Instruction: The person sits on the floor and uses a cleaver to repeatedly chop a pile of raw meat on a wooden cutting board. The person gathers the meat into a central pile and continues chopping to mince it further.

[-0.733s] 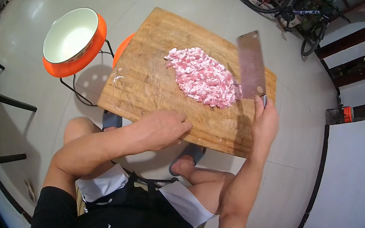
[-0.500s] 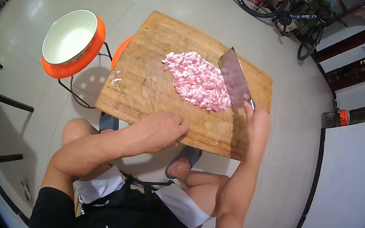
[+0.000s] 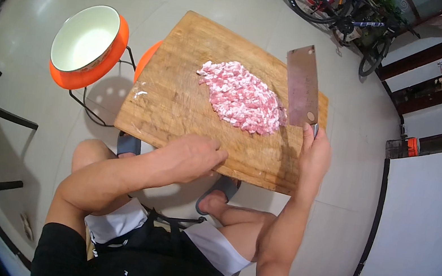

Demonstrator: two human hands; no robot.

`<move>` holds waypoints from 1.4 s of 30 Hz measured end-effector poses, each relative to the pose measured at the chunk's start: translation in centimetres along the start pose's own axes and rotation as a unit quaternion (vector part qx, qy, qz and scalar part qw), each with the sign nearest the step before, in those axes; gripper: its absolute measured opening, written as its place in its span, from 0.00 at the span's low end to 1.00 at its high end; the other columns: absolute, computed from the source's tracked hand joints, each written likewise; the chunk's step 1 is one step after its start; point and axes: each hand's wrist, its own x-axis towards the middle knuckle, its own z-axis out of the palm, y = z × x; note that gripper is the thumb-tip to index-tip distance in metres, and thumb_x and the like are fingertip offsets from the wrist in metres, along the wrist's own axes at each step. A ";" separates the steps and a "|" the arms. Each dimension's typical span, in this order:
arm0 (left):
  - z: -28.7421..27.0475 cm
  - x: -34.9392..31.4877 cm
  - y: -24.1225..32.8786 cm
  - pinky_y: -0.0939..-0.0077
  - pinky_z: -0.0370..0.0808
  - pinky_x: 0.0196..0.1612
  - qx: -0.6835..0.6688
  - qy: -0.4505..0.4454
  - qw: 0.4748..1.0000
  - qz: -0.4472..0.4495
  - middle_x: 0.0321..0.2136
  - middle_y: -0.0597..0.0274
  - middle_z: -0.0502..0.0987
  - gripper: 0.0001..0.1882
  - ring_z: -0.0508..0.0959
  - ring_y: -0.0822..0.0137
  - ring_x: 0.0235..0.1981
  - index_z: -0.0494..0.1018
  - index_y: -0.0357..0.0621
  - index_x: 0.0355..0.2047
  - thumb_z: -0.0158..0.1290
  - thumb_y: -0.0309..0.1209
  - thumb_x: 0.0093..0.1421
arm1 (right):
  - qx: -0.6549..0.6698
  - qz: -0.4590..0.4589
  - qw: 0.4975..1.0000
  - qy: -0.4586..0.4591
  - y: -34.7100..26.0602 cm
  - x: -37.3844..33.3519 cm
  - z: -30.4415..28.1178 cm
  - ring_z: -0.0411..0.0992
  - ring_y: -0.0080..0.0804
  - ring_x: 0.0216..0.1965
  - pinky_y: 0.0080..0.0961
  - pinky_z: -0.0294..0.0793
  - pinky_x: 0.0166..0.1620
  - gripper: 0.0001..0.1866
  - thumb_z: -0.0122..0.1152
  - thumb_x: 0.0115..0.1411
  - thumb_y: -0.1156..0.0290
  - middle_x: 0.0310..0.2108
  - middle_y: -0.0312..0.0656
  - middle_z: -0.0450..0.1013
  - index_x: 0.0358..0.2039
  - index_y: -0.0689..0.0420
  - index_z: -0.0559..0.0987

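A heap of chopped pink-and-white meat [image 3: 243, 98] lies spread on a thick wooden cutting board [image 3: 167, 96] before me. My right hand [image 3: 316, 155] is closed round the handle of a broad cleaver [image 3: 303, 86]. Its blade points away from me, its flat side showing, raised over the board's right side and apart from the meat. Bits of residue cling to the blade. At the board's near edge, my left hand [image 3: 195, 157] is curled and closed over the rim; its fingertips are partly hidden.
Left of the board, an orange stool [image 3: 64, 79] with dark metal legs carries a white-lined bowl [image 3: 86, 38]. Part of another orange seat [image 3: 147, 58] shows under the board. A bicycle [image 3: 341, 19] stands far right, and dark chair legs [image 3: 5, 112] reach in from the left.
The cleaver has risen off the meat's right edge and moved right, its blade now turned more upright in view. My left hand stays at the board's near edge.
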 end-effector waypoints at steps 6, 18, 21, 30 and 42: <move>-0.2 0.3 0.4 0.51 0.77 0.46 0.011 -0.027 0.999 -0.028 0.37 0.50 0.77 0.16 0.81 0.44 0.44 0.73 0.44 0.41 0.67 0.34 0.59 | -0.019 -0.060 0.997 -0.049 0.6 0.0 2.3 0.79 0.64 0.39 0.57 0.75 0.42 0.25 0.59 0.73 0.46 0.34 0.59 0.81 0.40 0.61 0.82; -0.3 0.1 0.4 0.52 0.77 0.47 0.016 -0.021 0.999 -0.019 0.37 0.51 0.77 0.16 0.81 0.45 0.43 0.73 0.43 0.41 0.67 0.34 0.59 | -0.028 -0.067 0.996 -0.059 -2.4 -2.1 1.2 0.78 0.66 0.40 0.58 0.74 0.41 0.24 0.59 0.73 0.48 0.35 0.61 0.80 0.41 0.61 0.82; -0.1 -0.1 0.2 0.52 0.77 0.47 0.015 -0.015 1.000 -0.022 0.38 0.51 0.77 0.16 0.81 0.45 0.44 0.73 0.42 0.41 0.67 0.34 0.59 | 0.001 -0.045 0.998 -0.038 -2.8 -2.0 -0.1 0.78 0.67 0.41 0.59 0.74 0.42 0.24 0.59 0.73 0.49 0.36 0.61 0.81 0.43 0.61 0.82; -0.1 0.1 0.2 0.49 0.79 0.44 0.005 0.004 1.000 -0.006 0.35 0.46 0.78 0.16 0.82 0.42 0.41 0.75 0.38 0.40 0.66 0.34 0.58 | -0.029 -0.060 0.996 -0.063 -2.7 -2.1 0.8 0.79 0.65 0.40 0.58 0.74 0.41 0.24 0.57 0.74 0.49 0.37 0.60 0.81 0.43 0.61 0.81; -0.3 0.1 0.3 0.49 0.79 0.44 0.013 -0.004 1.000 -0.008 0.35 0.46 0.78 0.17 0.82 0.42 0.41 0.75 0.38 0.40 0.67 0.35 0.58 | -0.030 -0.056 0.996 -0.055 -2.9 -2.3 0.1 0.79 0.66 0.40 0.56 0.75 0.40 0.25 0.59 0.73 0.48 0.36 0.60 0.81 0.41 0.62 0.81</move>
